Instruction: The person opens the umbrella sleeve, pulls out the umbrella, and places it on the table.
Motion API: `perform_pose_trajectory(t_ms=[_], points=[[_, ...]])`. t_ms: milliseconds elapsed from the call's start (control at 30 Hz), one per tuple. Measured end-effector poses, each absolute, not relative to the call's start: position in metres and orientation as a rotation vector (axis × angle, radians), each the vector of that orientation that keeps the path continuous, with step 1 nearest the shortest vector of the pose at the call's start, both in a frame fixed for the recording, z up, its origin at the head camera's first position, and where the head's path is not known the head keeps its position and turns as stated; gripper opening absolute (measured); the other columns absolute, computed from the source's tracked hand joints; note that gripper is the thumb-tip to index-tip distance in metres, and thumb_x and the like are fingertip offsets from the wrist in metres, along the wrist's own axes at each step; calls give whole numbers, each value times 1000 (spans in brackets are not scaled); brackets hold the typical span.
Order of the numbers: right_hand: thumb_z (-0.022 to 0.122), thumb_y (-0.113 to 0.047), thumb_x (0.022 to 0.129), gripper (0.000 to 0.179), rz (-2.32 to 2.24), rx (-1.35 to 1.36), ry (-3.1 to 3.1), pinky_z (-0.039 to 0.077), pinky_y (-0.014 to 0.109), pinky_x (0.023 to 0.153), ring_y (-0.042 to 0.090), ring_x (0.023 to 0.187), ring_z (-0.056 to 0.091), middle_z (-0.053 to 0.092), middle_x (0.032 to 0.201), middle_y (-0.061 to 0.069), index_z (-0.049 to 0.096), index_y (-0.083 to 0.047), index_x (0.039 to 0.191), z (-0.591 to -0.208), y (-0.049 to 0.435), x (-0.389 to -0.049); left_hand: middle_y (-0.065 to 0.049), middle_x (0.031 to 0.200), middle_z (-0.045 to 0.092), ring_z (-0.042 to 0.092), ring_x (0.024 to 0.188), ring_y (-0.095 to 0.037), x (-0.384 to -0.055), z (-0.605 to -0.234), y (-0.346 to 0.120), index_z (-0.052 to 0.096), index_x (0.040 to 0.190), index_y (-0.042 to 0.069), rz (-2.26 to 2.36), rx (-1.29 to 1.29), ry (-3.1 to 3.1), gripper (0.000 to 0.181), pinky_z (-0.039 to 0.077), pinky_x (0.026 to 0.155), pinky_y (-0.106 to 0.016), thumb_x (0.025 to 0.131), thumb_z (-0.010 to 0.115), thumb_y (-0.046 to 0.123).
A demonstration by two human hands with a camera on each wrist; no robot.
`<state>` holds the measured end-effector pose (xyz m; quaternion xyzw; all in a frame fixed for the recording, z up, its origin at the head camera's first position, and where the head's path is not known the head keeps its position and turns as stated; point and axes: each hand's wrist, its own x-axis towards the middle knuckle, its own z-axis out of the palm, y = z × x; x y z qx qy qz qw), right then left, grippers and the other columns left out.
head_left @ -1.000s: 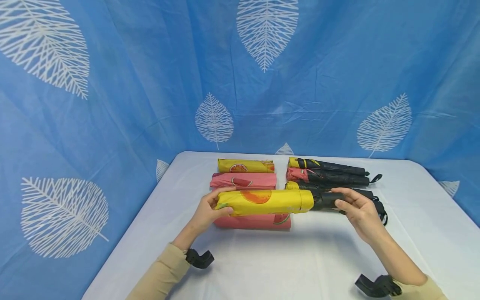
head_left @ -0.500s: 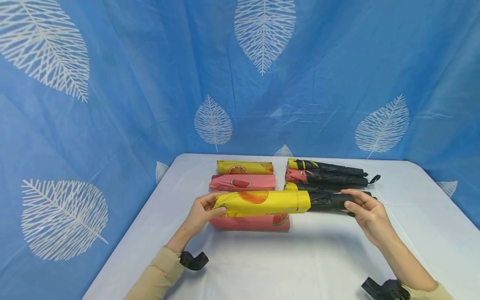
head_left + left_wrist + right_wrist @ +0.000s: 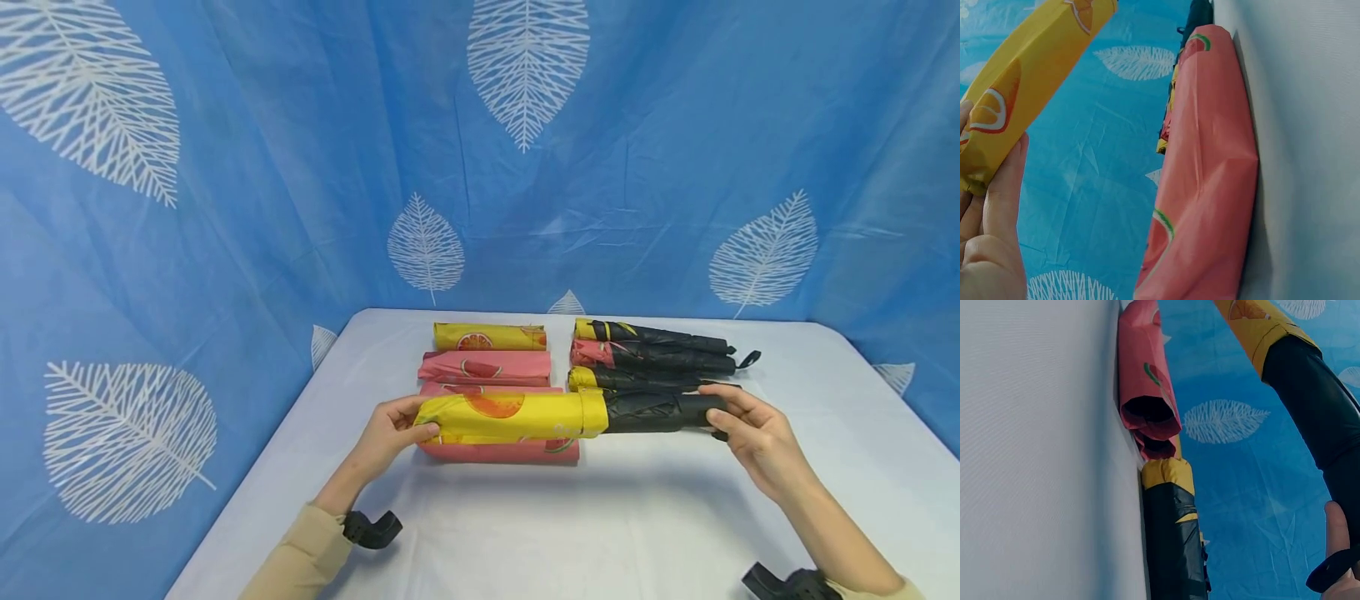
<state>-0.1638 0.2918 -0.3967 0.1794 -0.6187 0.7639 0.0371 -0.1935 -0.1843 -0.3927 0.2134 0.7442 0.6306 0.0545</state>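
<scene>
In the head view my left hand point(image 3: 388, 435) pinches the left end of a yellow umbrella sleeve point(image 3: 525, 417) printed with orange slices. A folded black umbrella point(image 3: 652, 412) sticks out of the sleeve's right end, its other part hidden inside. My right hand point(image 3: 763, 442) grips the umbrella's far right end, between thumb and fingers. Sleeve and umbrella are held level above the table. In the left wrist view, fingers point(image 3: 1004, 200) curl round the sleeve's end. A black strap point(image 3: 1335, 569) hangs beside my right hand in the right wrist view.
Behind lie a yellow sleeve point(image 3: 487, 337) and pink watermelon-print sleeves point(image 3: 483, 367), with the nearest pink sleeve point(image 3: 510, 452) partly under the held one. Several folded black umbrellas point(image 3: 667, 358) lie in a column at right on the white table point(image 3: 555, 533). A blue curtain point(image 3: 645, 208) hangs behind.
My left hand has moved left with the yellow sleeve and slightly nearer. My right hand has moved right with the umbrella's end. More of the black umbrella now shows outside the sleeve.
</scene>
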Motion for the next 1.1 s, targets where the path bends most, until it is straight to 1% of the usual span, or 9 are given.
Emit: perform_pose_trajectory(t_ms=[167, 267, 400, 500, 600, 767, 867, 967, 1100], points=[[41, 12, 95, 38, 2340, 538, -1899, 22, 28, 51, 8, 70, 42, 61, 109, -1, 59, -3, 124, -397, 296, -162, -8, 98, 66, 60, 78, -16, -193, -398, -188, 61, 117, -7, 1942, 664, 2235, 30, 53, 71, -26, 89, 65, 4], [41, 12, 95, 38, 2334, 515, -1901, 29, 23, 52, 7, 75, 46, 61, 110, -1, 60, -4, 124, -398, 300, -160, -7, 98, 67, 61, 78, -15, -192, -399, -190, 60, 116, -9, 1958, 670, 2210, 30, 53, 71, -26, 89, 64, 4], [41, 12, 95, 39, 2336, 499, -1895, 39, 19, 60, 6, 86, 52, 61, 114, 0, 60, -5, 124, -398, 306, -157, -6, 97, 67, 62, 78, -14, -192, -400, -192, 59, 116, -11, 1970, 717, 2163, 29, 54, 72, -30, 90, 62, 1], [40, 13, 95, 39, 2343, 499, -1876, 31, 24, 52, 7, 78, 50, 62, 112, 1, 59, -4, 124, -398, 311, -156, -5, 98, 68, 63, 79, -14, -192, -400, -194, 60, 116, -10, 1981, 744, 2145, 28, 54, 72, -31, 91, 61, 2], [39, 15, 94, 40, 2355, 506, -1835, 23, 28, 50, 7, 73, 49, 63, 111, 2, 60, -3, 123, -397, 316, -155, -4, 98, 68, 63, 79, -13, -193, -400, -197, 63, 116, -5, 2007, 762, 2125, 26, 54, 72, -29, 91, 61, 3], [34, 17, 94, 43, 2398, 555, -1740, 20, 26, 47, 7, 68, 49, 62, 113, 5, 60, -1, 123, -396, 327, -153, -3, 96, 69, 64, 77, -12, -194, -401, -204, 65, 115, 0, 2055, 802, 2068, 24, 53, 69, -24, 91, 59, -1], [33, 18, 94, 44, 2413, 580, -1713, 24, 26, 50, 9, 74, 54, 61, 114, 6, 58, 0, 125, -395, 335, -153, -3, 98, 69, 65, 78, -11, -194, -401, -207, 63, 116, -2, 2064, 785, 2046, 25, 53, 70, -24, 91, 58, -2], [32, 19, 94, 45, 2418, 593, -1716, 26, 27, 52, 10, 78, 56, 61, 114, 7, 58, 0, 125, -396, 343, -153, -3, 101, 68, 65, 81, -12, -194, -400, -210, 59, 118, -11, 2053, 754, 2047, 28, 53, 72, -24, 92, 58, -2], [31, 19, 94, 46, 2448, 585, -1721, 23, 27, 50, 9, 72, 51, 63, 111, 7, 60, -1, 124, -398, 352, -150, -2, 103, 68, 64, 83, -13, -192, -398, -213, 51, 120, -19, 2030, 697, 2066, 35, 53, 73, -24, 92, 58, 0]])
